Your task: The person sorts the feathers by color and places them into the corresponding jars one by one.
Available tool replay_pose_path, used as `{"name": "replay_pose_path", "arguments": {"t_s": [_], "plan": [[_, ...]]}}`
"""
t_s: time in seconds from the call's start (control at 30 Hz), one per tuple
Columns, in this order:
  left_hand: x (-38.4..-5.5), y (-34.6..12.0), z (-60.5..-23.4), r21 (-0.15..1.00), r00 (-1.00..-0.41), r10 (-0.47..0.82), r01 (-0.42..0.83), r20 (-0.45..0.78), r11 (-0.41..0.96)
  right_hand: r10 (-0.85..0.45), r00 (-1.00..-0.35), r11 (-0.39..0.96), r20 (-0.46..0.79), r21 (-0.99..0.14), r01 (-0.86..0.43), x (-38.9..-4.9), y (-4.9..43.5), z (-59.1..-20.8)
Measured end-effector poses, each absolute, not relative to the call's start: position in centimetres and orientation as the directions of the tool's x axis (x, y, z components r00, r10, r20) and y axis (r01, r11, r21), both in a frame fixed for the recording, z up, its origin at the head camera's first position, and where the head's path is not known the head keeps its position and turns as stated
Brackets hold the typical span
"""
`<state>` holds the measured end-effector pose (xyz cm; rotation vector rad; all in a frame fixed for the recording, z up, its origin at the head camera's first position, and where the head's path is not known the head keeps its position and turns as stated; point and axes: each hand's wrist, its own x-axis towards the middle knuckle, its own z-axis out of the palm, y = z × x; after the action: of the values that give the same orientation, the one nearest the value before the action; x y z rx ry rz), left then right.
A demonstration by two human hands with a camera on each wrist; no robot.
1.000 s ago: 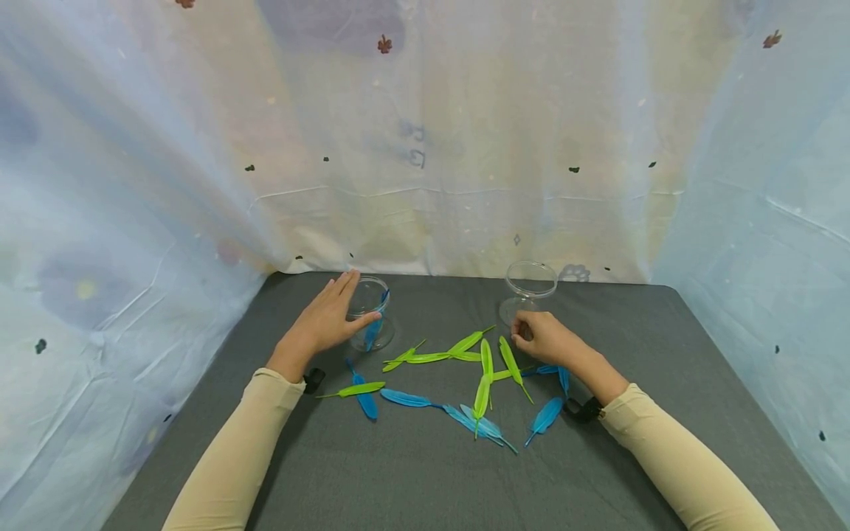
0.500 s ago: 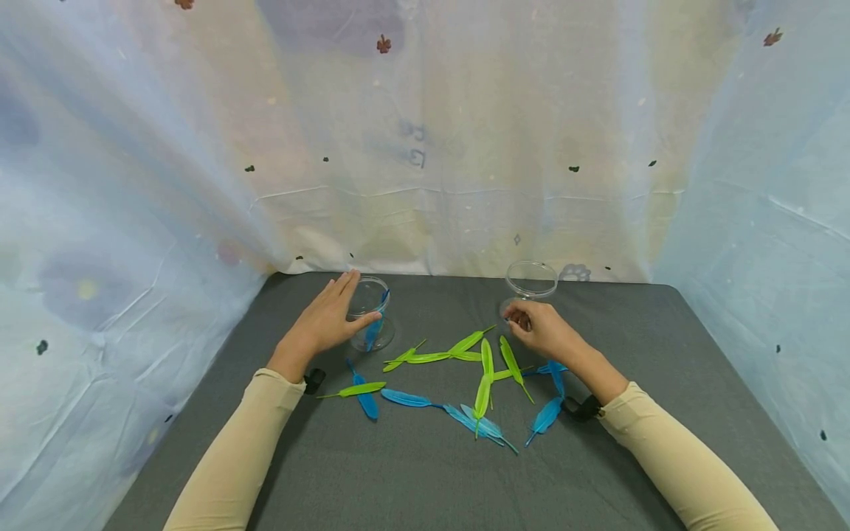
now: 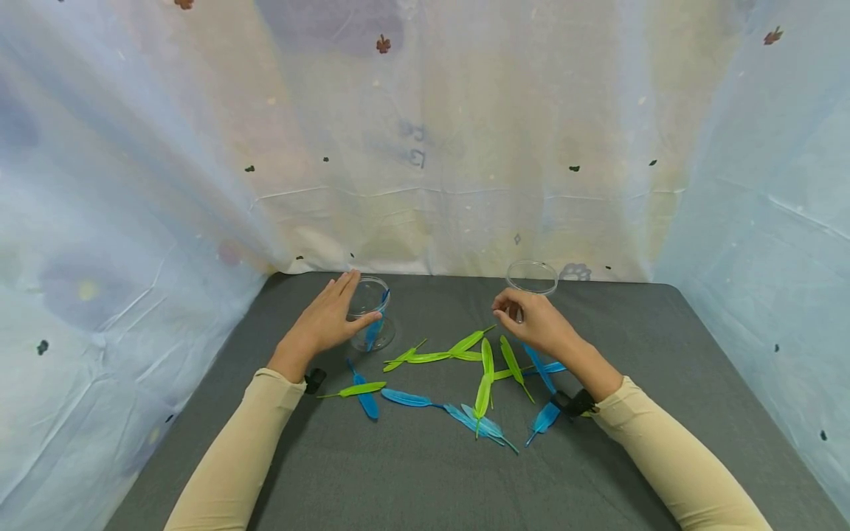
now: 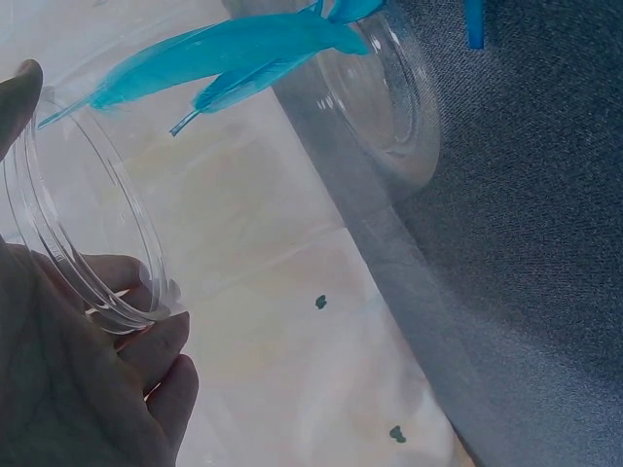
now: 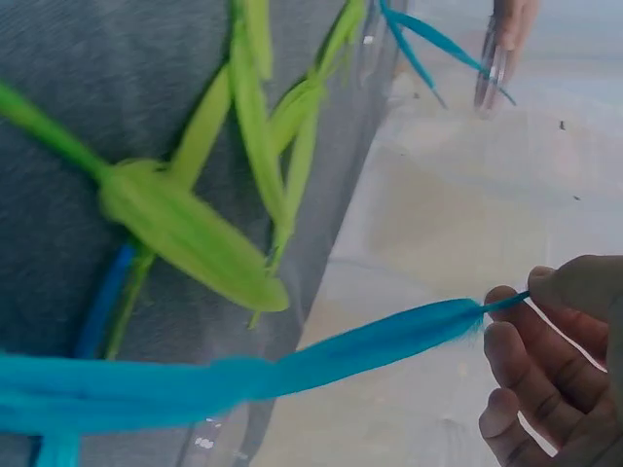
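My left hand (image 3: 325,317) grips the rim of a clear jar (image 4: 141,229), thumb and fingers on opposite sides of its mouth. Inside that jar are blue feathers (image 4: 214,58), tips towards the opening. My right hand (image 3: 538,321) is raised over the table and pinches the thin quill of a blue feather (image 5: 380,345) between thumb and fingertips; the feather hangs below the hand in the head view. Right behind this hand stands a second clear jar (image 3: 556,282), its lower part hidden by the hand.
Several green feathers (image 3: 487,358) lie criss-crossed between the jars on the grey-covered table (image 3: 398,472). More blue feathers (image 3: 406,398) lie nearer, with one blue feather (image 3: 544,420) under my right wrist. A patterned curtain (image 3: 425,133) closes off the back and sides.
My right hand has moved left and slightly up with the blue feather, now covering more of the right jar. My left hand has stayed on its jar.
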<state>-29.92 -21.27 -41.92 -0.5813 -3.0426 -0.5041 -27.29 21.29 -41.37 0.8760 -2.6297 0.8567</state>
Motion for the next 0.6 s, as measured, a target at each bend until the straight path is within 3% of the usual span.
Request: {"name": "replay_pose_path", "arguments": {"t_s": [0.33,0.6], "plan": [[-29.8,-21.2,-41.7,0.31,-0.936,0.348,0.348,0.056,0.885,-0.457,-0.745,0.578,0.486,-0.475,-0.664,-27.3,20.4,-39.9],[-29.7,-21.1,-41.6,0.313,-0.938,0.343,0.34,0.048,0.886,-0.448,-0.748,0.543,0.49,-0.516,-0.663,-27.4,19.1,-39.4]]}}
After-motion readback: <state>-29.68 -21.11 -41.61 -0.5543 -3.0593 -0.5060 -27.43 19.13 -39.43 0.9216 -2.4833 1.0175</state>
